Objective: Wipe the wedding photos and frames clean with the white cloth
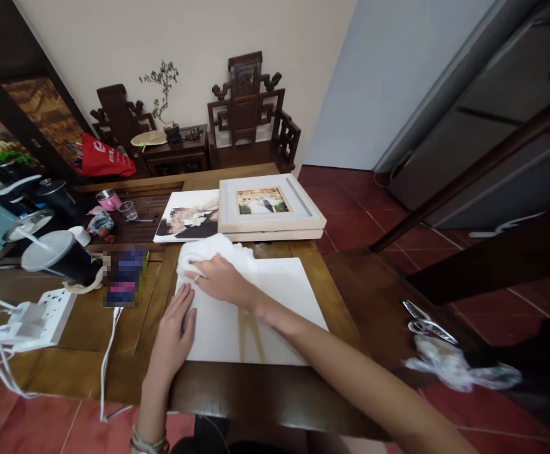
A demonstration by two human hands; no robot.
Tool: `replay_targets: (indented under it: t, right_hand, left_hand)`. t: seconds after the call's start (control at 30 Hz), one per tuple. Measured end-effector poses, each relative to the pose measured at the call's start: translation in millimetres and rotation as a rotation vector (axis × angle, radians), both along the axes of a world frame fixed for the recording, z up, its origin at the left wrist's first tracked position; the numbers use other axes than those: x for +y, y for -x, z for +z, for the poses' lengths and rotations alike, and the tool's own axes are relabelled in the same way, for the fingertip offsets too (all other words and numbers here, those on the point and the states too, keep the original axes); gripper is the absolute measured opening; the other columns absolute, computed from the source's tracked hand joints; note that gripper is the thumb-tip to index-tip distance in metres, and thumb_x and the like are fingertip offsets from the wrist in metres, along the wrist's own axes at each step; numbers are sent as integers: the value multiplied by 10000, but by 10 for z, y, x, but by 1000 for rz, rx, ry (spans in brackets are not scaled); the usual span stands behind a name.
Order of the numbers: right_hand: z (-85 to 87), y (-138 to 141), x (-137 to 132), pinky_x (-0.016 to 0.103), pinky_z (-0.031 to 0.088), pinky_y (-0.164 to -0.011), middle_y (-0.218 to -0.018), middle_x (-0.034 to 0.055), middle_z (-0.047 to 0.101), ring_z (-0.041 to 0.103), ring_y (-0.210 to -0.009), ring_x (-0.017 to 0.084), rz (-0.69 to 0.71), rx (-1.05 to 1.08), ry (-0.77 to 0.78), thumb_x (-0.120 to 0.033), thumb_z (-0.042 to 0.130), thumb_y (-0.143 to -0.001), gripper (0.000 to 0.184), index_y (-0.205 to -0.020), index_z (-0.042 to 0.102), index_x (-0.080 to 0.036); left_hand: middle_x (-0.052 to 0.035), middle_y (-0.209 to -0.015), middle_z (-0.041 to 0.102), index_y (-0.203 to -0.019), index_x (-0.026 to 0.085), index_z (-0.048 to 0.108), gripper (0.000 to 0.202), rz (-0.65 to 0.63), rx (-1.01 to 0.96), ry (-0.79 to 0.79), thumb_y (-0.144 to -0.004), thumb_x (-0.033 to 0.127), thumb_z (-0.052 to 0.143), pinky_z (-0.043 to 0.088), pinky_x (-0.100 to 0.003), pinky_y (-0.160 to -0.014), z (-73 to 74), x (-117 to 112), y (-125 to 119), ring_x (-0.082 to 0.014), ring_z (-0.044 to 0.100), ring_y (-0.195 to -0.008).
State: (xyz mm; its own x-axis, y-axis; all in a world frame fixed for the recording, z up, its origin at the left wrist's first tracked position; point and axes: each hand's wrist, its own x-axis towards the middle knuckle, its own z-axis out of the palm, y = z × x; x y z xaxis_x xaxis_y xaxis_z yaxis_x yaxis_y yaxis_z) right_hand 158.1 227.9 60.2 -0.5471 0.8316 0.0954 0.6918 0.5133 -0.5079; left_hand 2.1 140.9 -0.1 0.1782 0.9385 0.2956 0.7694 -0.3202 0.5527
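A flat white panel (284, 302) lies on the wooden table in front of me, with two tan strips forming a narrow V on its surface. My right hand (220, 277) has its fingers closed on a bunched white cloth (218, 247) at the panel's far left corner, and that forearm crosses over the panel. Along the panel's left edge rests my left hand (176, 325), fingers stretched out and holding nothing. The cloth hides the panel's far left corner.
Stacked picture frames (269, 202) and a photo print (189, 217) lie behind the panel. On the left are a phone (126, 277), a power strip (43, 318) and a lidded cup (60, 258). Scissors (428, 323) and a plastic bag (449, 362) lie at right.
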Motion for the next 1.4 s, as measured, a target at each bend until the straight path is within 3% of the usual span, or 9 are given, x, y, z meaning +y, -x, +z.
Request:
replay_targets:
  t: [0.13, 0.27, 0.4, 0.6, 0.7, 0.93, 1.13, 1.23, 1.4]
  right_hand:
    - [-71, -596, -54, 437, 316, -1059, -1174, 83, 676, 581, -1139, 264, -104, 29, 23, -387, 340, -1003, 359, -1038, 640, -192]
    - [-163, -1155, -227, 505, 304, -1079, -937, 59, 723, 652, -1015, 278, -191, 39, 9, -354, 290, -1009, 392, -936, 644, -204]
    - [-289, -1416, -554, 639, 213, -1094, -1100, 107, 691, 476, -1271, 332, -138, -1, -146, -235, 380, -961, 259, -1005, 632, -197]
    - [-315, -1382, -1313, 709, 169, -1080, -1401, 157, 494, 241, -1399, 340, 51, -64, -149, -81, 435, -839, 221, -826, 636, -172]
    - [-308, -1384, -1451, 716, 128, -1084, -1435, 132, 456, 199, -1412, 340, 86, -77, -130, -29, 452, -745, 226, -733, 624, -176]
    - [-311, -1396, -795, 810, 95, -994, -1506, 66, 356, 58, -1421, 413, -31, -176, -202, 0, 484, -711, 421, -1034, 675, -192]
    - [-357, -1225, -413, 757, 265, -996, -1512, 82, 338, 198, -1382, 461, -107, -303, -230, 64, 453, -727, 517, -1114, 673, -197]
    - [-432, -1200, -655, 762, 222, -1018, -1499, 96, 363, 147, -1390, 467, -81, -268, -245, 51, 476, -715, 484, -1079, 689, -187]
    - [-410, -1261, -1464, 747, 169, -1063, -1534, 48, 299, 89, -1408, 439, -10, -162, -225, 35, 510, -661, 381, -876, 718, -200]
  left_hand:
    - [-122, -1434, 475, -1352, 167, 498, 421, -9, -23, -13, -939, 232, 446, 330, -462, -1132, -40, 5, 11, -222, 398, -1362]
    - [-111, -1437, 474, -1360, 190, 490, 427, -18, -37, -16, -935, 224, 452, 324, -483, -1132, -41, -4, 10, -224, 394, -1365]
    - [-102, -1443, 468, -1364, 197, 486, 433, -12, -41, -8, -934, 232, 455, 323, -482, -1133, -36, -9, 6, -228, 389, -1368]
    - [-109, -1442, 468, -1365, 177, 488, 435, -3, -33, 2, -936, 245, 454, 315, -462, -1142, -31, -1, -3, -230, 392, -1365]
    - [-100, -1442, 470, -1361, 190, 495, 433, -5, -42, 4, -933, 249, 460, 316, -457, -1141, -21, 0, -6, -234, 394, -1364]
    - [-97, -1443, 469, -1352, 196, 503, 425, 1, -44, 15, -934, 255, 462, 310, -462, -1141, 3, 5, -8, -227, 393, -1365]
    - [-97, -1435, 480, -1343, 194, 514, 419, 9, -50, 20, -932, 266, 466, 315, -455, -1140, 27, -14, -15, -226, 400, -1360]
    - [-92, -1435, 480, -1344, 202, 514, 420, 10, -48, 22, -931, 269, 468, 311, -461, -1142, 25, -12, -15, -230, 402, -1359]
    - [-85, -1439, 476, -1354, 216, 503, 428, 7, -43, 10, -931, 271, 470, 311, -474, -1141, 13, -4, -13, -234, 403, -1358]
